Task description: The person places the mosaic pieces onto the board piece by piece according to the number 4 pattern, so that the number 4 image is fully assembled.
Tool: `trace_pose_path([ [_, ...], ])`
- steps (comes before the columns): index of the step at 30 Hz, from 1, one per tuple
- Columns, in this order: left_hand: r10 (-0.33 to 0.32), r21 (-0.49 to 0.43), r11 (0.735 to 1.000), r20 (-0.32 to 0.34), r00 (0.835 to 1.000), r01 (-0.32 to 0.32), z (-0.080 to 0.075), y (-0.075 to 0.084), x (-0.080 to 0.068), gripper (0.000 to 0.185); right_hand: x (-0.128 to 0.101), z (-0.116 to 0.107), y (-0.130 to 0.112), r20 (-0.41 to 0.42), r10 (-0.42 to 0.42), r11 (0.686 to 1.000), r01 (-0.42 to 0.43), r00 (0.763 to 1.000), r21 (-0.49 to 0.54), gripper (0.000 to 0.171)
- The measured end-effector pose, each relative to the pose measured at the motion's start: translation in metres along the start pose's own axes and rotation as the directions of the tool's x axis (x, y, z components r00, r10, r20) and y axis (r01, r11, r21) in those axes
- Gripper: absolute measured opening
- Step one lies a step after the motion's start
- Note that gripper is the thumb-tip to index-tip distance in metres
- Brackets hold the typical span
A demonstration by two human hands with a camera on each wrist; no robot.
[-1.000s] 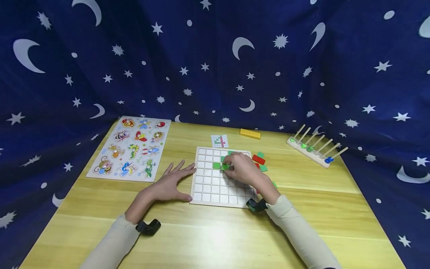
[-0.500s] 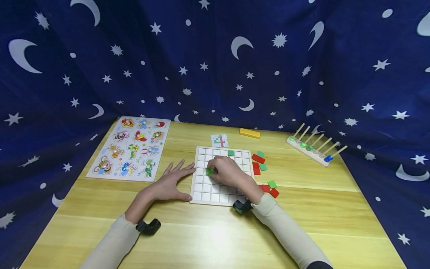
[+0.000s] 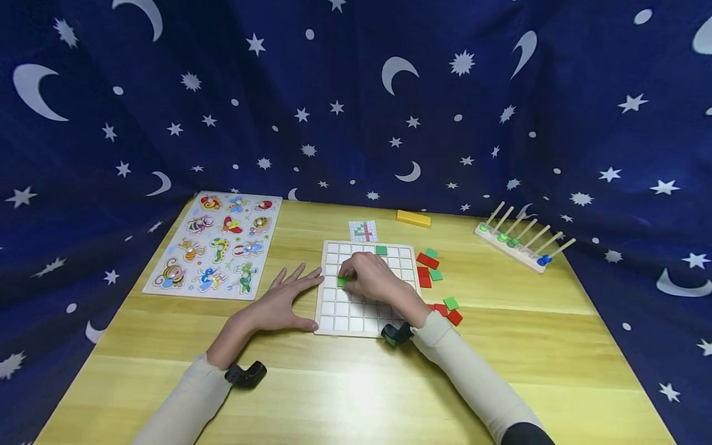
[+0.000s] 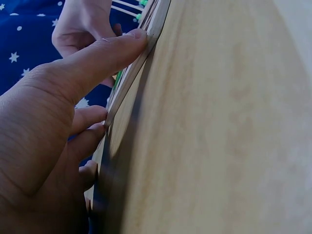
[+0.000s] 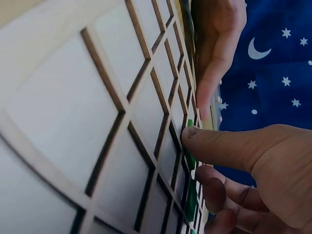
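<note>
Two green tiles show on the white grid board [image 3: 340, 321]: one [image 3: 381, 250] near its far edge, one [image 3: 343, 281] pinched under the right hand [image 3: 371, 278]. The left hand [image 3: 283, 303], fingers spread flat, steadies the board's left edge.

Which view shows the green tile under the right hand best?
Head view: the green tile sits on the grid board at the right hand fingertips, position readable. The right wrist view shows only a green sliver beneath the thumb. The left wrist view shows barely a green speck.
</note>
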State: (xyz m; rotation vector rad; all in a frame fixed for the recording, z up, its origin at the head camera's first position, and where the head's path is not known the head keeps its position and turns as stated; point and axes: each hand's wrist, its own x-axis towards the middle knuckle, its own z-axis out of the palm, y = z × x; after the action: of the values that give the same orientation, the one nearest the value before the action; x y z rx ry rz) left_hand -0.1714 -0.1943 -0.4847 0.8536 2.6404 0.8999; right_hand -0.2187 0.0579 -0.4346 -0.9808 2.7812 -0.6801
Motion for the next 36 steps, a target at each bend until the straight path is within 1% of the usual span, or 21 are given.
trace_pose_path([
  [3,-0.004,-0.010,1.000,-0.009,1.000,0.004,0.002,0.000,-0.001,0.101,0.000,0.001,0.001,0.002,0.009,1.000,-0.009,1.000,0.010,0.020],
  [6,-0.013,-0.015,1.000,-0.004,1.000,0.013,0.005,-0.001,-0.002,0.101,-0.004,0.003,0.003,-0.003,-0.015,1.000,0.015,1.000,0.008,0.016],
  [8,-0.018,-0.022,1.000,0.003,1.000,0.018,0.008,0.000,-0.002,0.101,-0.010,0.003,0.004,-0.017,-0.042,0.999,0.042,0.999,0.001,0.013],
  [11,-0.010,-0.027,1.000,0.009,1.000,0.010,0.013,0.001,0.001,0.101,-0.027,-0.002,0.008,-0.057,-0.049,0.999,0.049,0.997,0.004,0.010],
  [15,-0.009,-0.030,1.000,0.004,1.000,0.009,0.014,0.001,0.003,0.103,-0.058,-0.014,0.021,-0.090,-0.002,1.000,0.002,0.996,-0.001,0.010],
  [20,-0.026,-0.023,0.999,-0.002,1.000,0.026,0.009,-0.001,0.001,0.104,-0.092,-0.029,0.043,-0.130,0.056,0.997,-0.062,0.990,-0.037,0.012],
  [26,-0.025,-0.016,1.000,0.007,1.000,0.025,0.007,-0.002,0.001,0.104,-0.123,-0.041,0.069,-0.187,0.131,0.987,-0.145,0.974,-0.064,0.010],
  [30,-0.023,-0.017,1.000,0.010,1.000,0.023,0.005,-0.002,0.001,0.103,-0.130,-0.050,0.084,-0.198,0.174,0.979,-0.190,0.965,-0.067,0.009],
  [36,-0.022,-0.014,1.000,0.006,1.000,0.022,0.000,-0.001,0.003,0.103,-0.125,-0.058,0.102,-0.206,0.204,0.968,-0.229,0.957,-0.106,0.012],
])
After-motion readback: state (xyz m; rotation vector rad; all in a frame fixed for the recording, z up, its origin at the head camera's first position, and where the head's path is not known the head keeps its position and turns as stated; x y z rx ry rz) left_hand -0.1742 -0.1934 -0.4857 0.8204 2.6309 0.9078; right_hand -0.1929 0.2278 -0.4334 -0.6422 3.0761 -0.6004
